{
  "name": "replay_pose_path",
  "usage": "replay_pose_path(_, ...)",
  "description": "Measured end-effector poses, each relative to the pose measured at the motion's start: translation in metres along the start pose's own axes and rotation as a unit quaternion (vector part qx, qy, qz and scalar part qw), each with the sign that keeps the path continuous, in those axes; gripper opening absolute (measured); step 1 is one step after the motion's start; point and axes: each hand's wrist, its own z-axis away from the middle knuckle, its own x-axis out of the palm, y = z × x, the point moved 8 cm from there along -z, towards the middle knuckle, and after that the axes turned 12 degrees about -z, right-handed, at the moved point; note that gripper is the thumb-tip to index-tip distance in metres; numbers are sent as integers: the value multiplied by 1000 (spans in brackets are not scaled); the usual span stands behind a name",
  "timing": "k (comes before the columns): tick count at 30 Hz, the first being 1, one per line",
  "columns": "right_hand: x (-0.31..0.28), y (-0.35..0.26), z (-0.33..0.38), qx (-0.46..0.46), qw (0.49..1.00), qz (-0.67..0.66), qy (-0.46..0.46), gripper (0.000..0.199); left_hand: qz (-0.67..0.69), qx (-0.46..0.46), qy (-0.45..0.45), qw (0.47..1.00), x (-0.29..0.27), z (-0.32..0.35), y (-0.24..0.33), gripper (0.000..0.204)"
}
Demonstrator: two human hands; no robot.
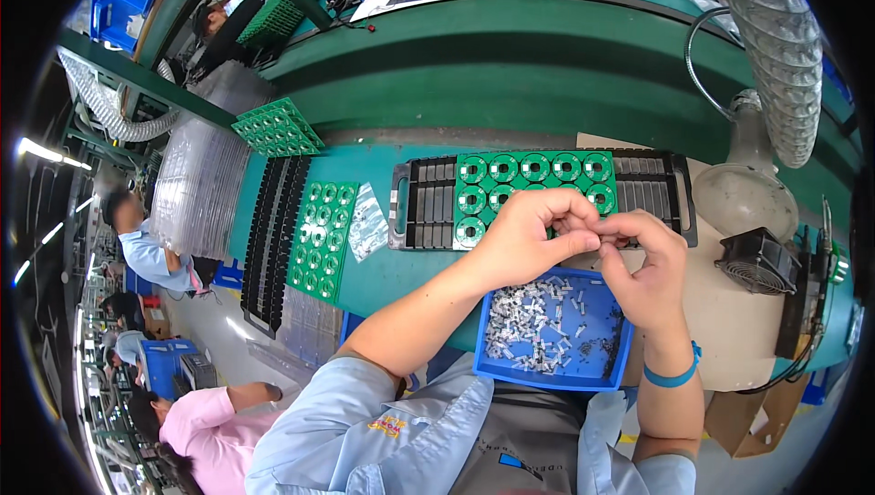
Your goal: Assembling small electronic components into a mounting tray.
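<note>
Between the fingertips, just above the blue bin [609,376], pinching something tiny: left hand [529,235] and right hand [649,267] meeting tip to tip, both grips closed on a small part [602,242] too little to make out. Hovering over the near edge of the black tray [415,212], close to the round green circuit boards [533,183] seated in it. Below, lying loose in the bin, small white-grey pieces [533,322]. Farther left on the tabletop [383,272], resting flat, a second green panel of boards [321,238] and stacked black trays [273,240]. To the right, standing idle, a small black fan [758,261]. Judging by the pinch: keeping both wrists low and steady, holding the part over the bin so a slip lands there.
</note>
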Motion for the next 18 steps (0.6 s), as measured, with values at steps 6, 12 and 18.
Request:
replay_pose_path(6,-4,7,6,48,998,-20,29,39,-97,60,36,993,-1,-2,7,14)
replay_pose_path(12,-5,17,5,109,992,-60,14,43,-235,197,100,947,-8,1,30,13)
replay_pose_path(18,-5,26,3,112,974,-189,55,31,-193,146,123,962,-7,2,26,13)
